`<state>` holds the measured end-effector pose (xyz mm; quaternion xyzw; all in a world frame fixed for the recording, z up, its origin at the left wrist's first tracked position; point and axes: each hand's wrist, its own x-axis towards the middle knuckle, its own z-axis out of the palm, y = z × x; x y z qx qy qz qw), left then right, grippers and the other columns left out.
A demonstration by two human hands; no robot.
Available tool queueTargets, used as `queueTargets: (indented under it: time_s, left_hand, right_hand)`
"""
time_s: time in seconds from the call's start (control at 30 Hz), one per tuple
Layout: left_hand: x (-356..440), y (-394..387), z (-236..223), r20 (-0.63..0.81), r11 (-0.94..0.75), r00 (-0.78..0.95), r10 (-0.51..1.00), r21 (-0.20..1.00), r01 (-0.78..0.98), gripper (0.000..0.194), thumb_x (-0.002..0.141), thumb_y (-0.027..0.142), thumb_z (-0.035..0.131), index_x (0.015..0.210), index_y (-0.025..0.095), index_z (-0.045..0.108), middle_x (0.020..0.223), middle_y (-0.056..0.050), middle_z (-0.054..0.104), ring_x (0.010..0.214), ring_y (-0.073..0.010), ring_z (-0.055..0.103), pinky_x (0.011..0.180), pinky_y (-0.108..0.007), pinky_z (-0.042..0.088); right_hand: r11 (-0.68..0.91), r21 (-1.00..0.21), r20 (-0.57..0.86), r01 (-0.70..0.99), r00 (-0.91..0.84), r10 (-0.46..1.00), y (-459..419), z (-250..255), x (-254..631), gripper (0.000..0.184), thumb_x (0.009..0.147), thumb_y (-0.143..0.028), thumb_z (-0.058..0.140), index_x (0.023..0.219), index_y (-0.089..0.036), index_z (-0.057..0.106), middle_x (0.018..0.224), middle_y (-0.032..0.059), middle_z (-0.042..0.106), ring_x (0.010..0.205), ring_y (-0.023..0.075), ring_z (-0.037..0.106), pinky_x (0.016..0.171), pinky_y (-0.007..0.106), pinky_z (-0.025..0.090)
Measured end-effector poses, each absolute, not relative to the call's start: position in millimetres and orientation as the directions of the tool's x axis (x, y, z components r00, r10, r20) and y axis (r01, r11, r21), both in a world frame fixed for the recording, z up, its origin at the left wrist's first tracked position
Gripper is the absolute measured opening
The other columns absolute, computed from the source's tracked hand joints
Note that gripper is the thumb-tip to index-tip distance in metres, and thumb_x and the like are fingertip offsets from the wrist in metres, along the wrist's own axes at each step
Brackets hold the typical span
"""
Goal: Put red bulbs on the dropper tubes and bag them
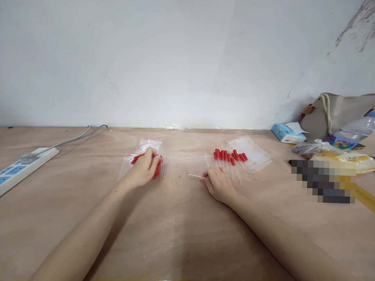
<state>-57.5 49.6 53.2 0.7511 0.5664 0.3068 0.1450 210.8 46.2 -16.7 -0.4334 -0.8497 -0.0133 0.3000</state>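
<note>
My left hand [144, 168] reaches into a small pile of red rubber bulbs [156, 172], which lies on a clear plastic bag [124, 167]. Its fingers are pinched together at a red bulb, partly hidden by the hand. Between the thumb and fingers of my right hand [218, 183] is a thin clear glass dropper tube [195, 176], its free end pointing left. Bare glass tubes [174, 166] lie side by side in a row between the hands. Just beyond my right hand are several droppers with red bulbs [225, 155] fitted on their tubes.
Clear bags [257, 153] lie behind the fitted droppers. At left is a white power strip [23, 169] with a grey cable. On the right stand a tissue pack [288, 132], a beige bag [342, 111], a plastic bottle [363, 127] and a pixelated dark object [321, 182]. A wall borders the table's back.
</note>
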Motion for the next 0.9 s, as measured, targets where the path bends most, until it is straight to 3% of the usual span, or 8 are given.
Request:
queueTargets:
  time_s: [0.1, 0.2, 0.3, 0.47, 0.73, 0.9]
  left_hand:
    - [-31, 43, 29, 0.325, -0.380, 0.212, 0.922, 0.643, 0.665, 0.016, 0.087, 0.034, 0.036, 0.090, 0.019, 0.040, 0.066, 0.002, 0.057, 0.054, -0.0118, 0.054, 0.056, -0.025, 0.041]
    - [-11, 34, 8, 0.416, -0.464, 0.248, 0.875, 0.574, 0.675, 0.016, 0.084, 0.032, 0.044, 0.093, 0.018, 0.047, 0.077, -0.001, 0.057, 0.068, -0.0138, 0.055, 0.063, -0.025, 0.041]
    - [-2, 27, -1, 0.434, -0.546, 0.349, 0.830, 0.507, 0.668, 0.015, 0.086, 0.030, 0.044, 0.087, 0.018, 0.053, 0.079, -0.001, 0.055, 0.071, -0.0133, 0.053, 0.064, -0.024, 0.040]
    - [1, 25, -1, 0.418, -0.582, 0.411, 0.810, 0.484, 0.653, 0.017, 0.086, 0.029, 0.045, 0.081, 0.017, 0.056, 0.075, -0.001, 0.051, 0.068, -0.0119, 0.050, 0.061, -0.022, 0.039]
    - [1, 24, -2, 0.430, -0.588, 0.407, 0.806, 0.499, 0.637, 0.019, 0.086, 0.030, 0.045, 0.078, 0.016, 0.056, 0.072, 0.000, 0.049, 0.064, -0.0112, 0.048, 0.060, -0.023, 0.038]
    - [1, 23, 0, 0.453, -0.606, 0.407, 0.793, 0.517, 0.605, 0.019, 0.088, 0.029, 0.041, 0.087, 0.018, 0.057, 0.081, -0.003, 0.053, 0.073, -0.0132, 0.052, 0.066, -0.025, 0.041]
  right_hand:
    - [0.632, -0.341, 0.549, 0.696, -0.398, 0.735, 46, -18, 212, 0.015, 0.087, -0.027, 0.042, 0.080, -0.017, 0.050, 0.073, 0.0019, 0.061, 0.066, 0.0141, 0.054, 0.072, 0.031, 0.031]
    - [0.660, -0.382, 0.574, 0.648, -0.394, 0.718, 46, -19, 213, 0.015, 0.088, -0.028, 0.041, 0.088, -0.017, 0.052, 0.077, 0.0033, 0.061, 0.070, 0.0150, 0.055, 0.071, 0.031, 0.034]
    - [0.720, -0.358, 0.598, 0.595, -0.447, 0.666, 46, -20, 212, 0.019, 0.088, -0.025, 0.039, 0.099, -0.018, 0.053, 0.083, 0.0050, 0.061, 0.076, 0.0154, 0.055, 0.071, 0.030, 0.036]
    - [0.771, -0.321, 0.603, 0.550, -0.509, 0.615, 44, -19, 210, 0.020, 0.089, -0.024, 0.038, 0.099, -0.020, 0.055, 0.084, 0.0045, 0.061, 0.076, 0.0144, 0.053, 0.071, 0.031, 0.036]
    - [0.778, -0.282, 0.596, 0.562, -0.533, 0.601, 42, -18, 210, 0.021, 0.089, -0.025, 0.038, 0.097, -0.018, 0.056, 0.085, 0.0044, 0.062, 0.075, 0.0128, 0.054, 0.072, 0.030, 0.033]
    - [0.765, -0.260, 0.562, 0.589, -0.552, 0.616, 41, -17, 210, 0.023, 0.090, -0.027, 0.037, 0.097, -0.019, 0.057, 0.085, 0.0043, 0.062, 0.075, 0.0116, 0.055, 0.073, 0.029, 0.031]
